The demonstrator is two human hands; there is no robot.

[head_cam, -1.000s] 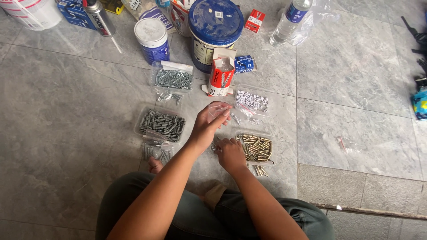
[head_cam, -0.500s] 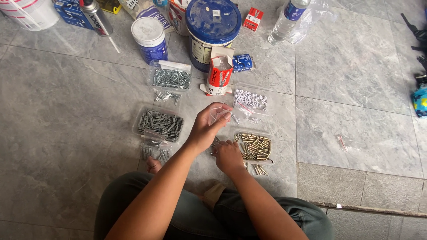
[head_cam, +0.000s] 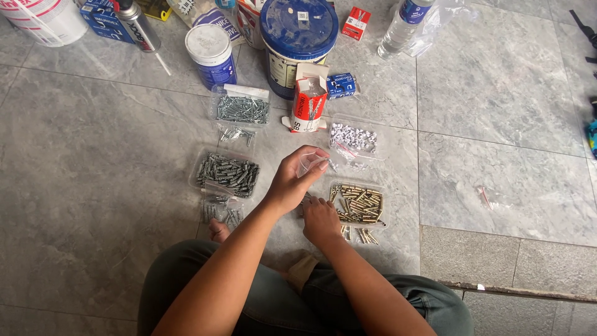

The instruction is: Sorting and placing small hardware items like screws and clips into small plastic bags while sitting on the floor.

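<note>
A small clear bag (head_cam: 311,163) has been lifted slightly in the closed left hand (head_cam: 295,183), while brass pieces (head_cam: 359,204) are pinched by the right hand (head_cam: 320,219).

Far centre stands a blue-lidded tub (head_cam: 298,37); before it an open red-and-white box (head_cam: 308,106) (flap up) beside a small blue box (head_cam: 341,84). Far left, blue boxes (head_cam: 102,18); a little red box (head_cam: 356,22) right of the tub.

Grey tiled floor (head_cam: 93,186) carries trays of screws (head_cam: 227,173), brass anchors (head_cam: 359,204), white clips (head_cam: 353,136), a bucket (head_cam: 299,38), a bottle (head_cam: 404,25).
</note>
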